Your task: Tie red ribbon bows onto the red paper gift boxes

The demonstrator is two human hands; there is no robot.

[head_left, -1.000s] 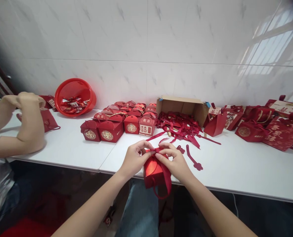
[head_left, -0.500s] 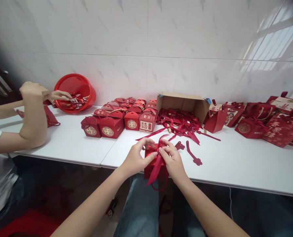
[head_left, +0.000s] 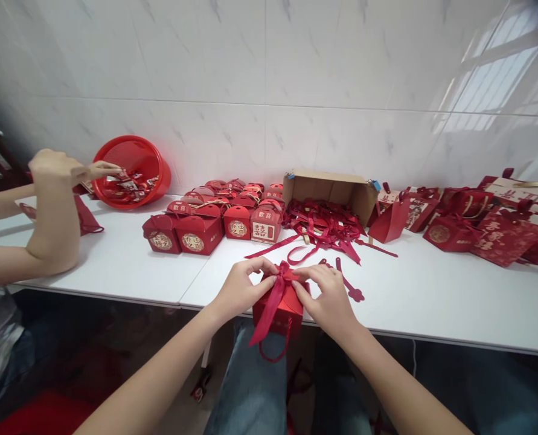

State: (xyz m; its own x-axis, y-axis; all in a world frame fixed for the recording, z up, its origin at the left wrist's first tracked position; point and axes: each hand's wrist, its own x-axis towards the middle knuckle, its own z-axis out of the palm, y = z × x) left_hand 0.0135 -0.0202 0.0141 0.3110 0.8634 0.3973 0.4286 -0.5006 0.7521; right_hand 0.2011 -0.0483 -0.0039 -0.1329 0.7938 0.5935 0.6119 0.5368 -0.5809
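A small red gift box (head_left: 281, 309) sits at the table's front edge, partly over it, with a red cord handle hanging down its front. Across its top lies a dark red ribbon (head_left: 271, 308), knotted or looped in the middle, one tail trailing down the front. My left hand (head_left: 246, 284) pinches the ribbon from the left side, close to the knot. From the right, my right hand (head_left: 325, 296) holds the ribbon's other side between thumb and fingers. Just beyond my right hand, a dark red flower-ended strip (head_left: 352, 290) lies on the table.
Filled red boxes (head_left: 200, 234) stand in rows behind left. A cardboard box (head_left: 329, 187) on its side spills red ribbons (head_left: 325, 226). Red gift bags (head_left: 506, 235) stand at right. At left, a person's arm (head_left: 54, 211) reaches into a red basket (head_left: 160, 175) of wrapped sweets.
My hands have moved slightly apart at the knot, and the ribbon loops look flatter. The box's front and cord handle show more. The view has shifted a little to the right.
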